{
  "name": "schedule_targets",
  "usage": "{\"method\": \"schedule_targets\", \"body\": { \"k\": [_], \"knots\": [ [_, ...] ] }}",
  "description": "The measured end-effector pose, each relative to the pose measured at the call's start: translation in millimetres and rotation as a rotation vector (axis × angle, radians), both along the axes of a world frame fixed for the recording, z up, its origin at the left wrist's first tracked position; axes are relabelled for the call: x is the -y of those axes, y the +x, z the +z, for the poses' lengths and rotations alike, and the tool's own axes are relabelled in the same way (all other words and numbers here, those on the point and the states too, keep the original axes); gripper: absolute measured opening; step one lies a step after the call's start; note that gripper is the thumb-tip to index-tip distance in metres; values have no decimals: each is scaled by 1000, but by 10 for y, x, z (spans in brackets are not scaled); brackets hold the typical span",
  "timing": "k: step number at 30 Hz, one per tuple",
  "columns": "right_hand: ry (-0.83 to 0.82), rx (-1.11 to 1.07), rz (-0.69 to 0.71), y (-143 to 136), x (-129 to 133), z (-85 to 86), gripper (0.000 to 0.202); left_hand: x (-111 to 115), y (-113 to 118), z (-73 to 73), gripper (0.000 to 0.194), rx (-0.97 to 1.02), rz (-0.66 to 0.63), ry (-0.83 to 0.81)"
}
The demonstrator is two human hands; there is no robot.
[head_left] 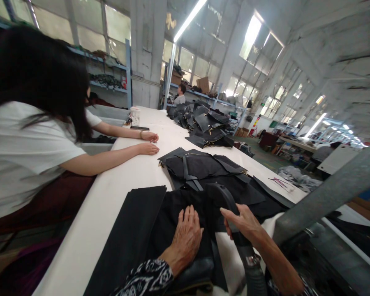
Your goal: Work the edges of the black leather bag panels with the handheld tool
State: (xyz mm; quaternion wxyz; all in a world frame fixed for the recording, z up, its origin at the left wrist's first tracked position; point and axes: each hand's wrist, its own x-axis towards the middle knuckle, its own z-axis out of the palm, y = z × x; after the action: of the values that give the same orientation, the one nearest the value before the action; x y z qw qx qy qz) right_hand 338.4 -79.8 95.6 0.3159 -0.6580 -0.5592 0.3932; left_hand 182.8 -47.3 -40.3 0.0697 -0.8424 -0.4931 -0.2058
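My left hand (186, 236) lies flat with its fingers stretched out on a black fabric piece (169, 213) at the near end of the table. In my right hand (245, 224) is the black curved handle of a vacuum hose (223, 197), with the fingers wrapped round it. The ribbed hose (255, 277) runs down toward me below the wrist. The head of the handle rests at or just over the right edge of the black fabric; whether it touches is not clear. Left of the fabric lies a stack of flat black sheets (126, 230).
Black bag pieces (206, 168) with straps and gold-coloured fittings lie ahead on the white table (80, 234), with a larger pile (200, 119) beyond. A co-worker (33, 135) leans on the table at left, both hands on it. A slanted metal post (333, 193) stands at right.
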Motion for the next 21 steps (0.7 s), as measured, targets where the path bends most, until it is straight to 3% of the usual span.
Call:
{"method": "schedule_targets", "body": {
  "k": [4, 9, 14, 18, 21],
  "knots": [
    [-17, 41, -40, 123, 191, 47, 37, -2, -1, -46, 47, 17, -9, 34],
    [-72, 28, 19, 64, 338, -155, 34, -5, -9, -75, 47, 24, -21, 76],
    [-91, -12, 82, -41, 149, -287, 34, -10, -8, -68, 45, 17, -12, 62],
    [-52, -7, 72, -80, -79, -211, 38, -13, 14, -157, 44, 38, 4, 120],
    [-1, 3, 43, -67, -111, -141, 41, -44, 33, -214, 45, 50, 7, 136]
  ]
}}
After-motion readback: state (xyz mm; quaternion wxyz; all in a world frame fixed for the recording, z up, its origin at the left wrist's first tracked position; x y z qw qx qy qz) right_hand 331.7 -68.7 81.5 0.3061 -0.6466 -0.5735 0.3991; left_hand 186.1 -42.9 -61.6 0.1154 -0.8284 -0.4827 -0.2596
